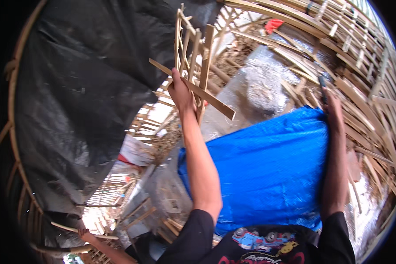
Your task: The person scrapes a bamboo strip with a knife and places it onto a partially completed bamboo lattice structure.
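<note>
My left hand point(180, 91) is raised and closed around a flat bamboo strip point(214, 103), which slants down to the right. Just behind it stand several upright bamboo slats point(206, 64); whether the strip touches them I cannot tell. On the right, my right hand point(333, 104) is closed on a dark narrow tool point(322, 82), perhaps a knife, that points away from me. A blue tarp point(268, 171) lies across my lap, its far right corner by my right wrist.
Split bamboo pieces point(354, 94) pile up on the right. Beyond the tarp sits a pale plastic-wrapped bundle point(264, 86). A black sheet point(83, 92) hangs on the left. At lower left, another person's hand point(84, 234) holds a bamboo strip point(64, 227).
</note>
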`<state>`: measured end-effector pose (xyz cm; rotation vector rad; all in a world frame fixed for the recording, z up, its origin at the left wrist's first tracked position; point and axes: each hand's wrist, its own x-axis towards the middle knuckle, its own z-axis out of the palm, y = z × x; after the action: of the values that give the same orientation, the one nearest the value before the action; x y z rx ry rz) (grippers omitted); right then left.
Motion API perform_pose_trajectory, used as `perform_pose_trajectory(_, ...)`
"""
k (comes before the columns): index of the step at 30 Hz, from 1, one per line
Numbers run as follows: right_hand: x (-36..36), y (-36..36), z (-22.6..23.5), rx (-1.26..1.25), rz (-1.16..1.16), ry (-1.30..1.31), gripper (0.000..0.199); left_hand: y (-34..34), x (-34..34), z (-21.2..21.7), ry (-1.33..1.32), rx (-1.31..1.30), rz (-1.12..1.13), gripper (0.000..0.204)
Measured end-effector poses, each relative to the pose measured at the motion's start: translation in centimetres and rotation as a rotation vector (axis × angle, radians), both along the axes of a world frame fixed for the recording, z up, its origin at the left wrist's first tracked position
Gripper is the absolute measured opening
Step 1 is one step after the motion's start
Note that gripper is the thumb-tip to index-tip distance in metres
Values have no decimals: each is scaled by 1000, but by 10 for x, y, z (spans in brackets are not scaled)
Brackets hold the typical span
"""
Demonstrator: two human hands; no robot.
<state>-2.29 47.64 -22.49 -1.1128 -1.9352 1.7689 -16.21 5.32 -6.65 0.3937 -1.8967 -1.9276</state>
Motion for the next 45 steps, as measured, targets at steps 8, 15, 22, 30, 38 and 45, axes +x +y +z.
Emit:
perform_pose_trajectory(8, -4, -5, -12, -138, 21, 33, 38, -110, 1, 34, 231, 270, -285, 59)
perform_pose_trajectory(15, -7, 13, -27, -144, 27, 52, 34, -175, -9, 22, 494, 220, -634, 52)
perform_pose_trajectory(22, -12, 0, -30, -150, 24, 55, 38, -187, 35, 32, 451, 155, -371, 49)
perform_pose_trajectory(30, -5, -10, -7, -139, 15, -1, 39, -188, 55, 34, 462, 80, -286, 46)
perform_pose_trajectory(38, 15, 37, -9, -123, 33, 52, 32, -155, 30, 9, 494, 107, -286, 43)
perform_pose_trajectory(45, 5, -44, 50, 49, 358, 95, 52, -155, 56, 60, 552, -84, -91, 41)
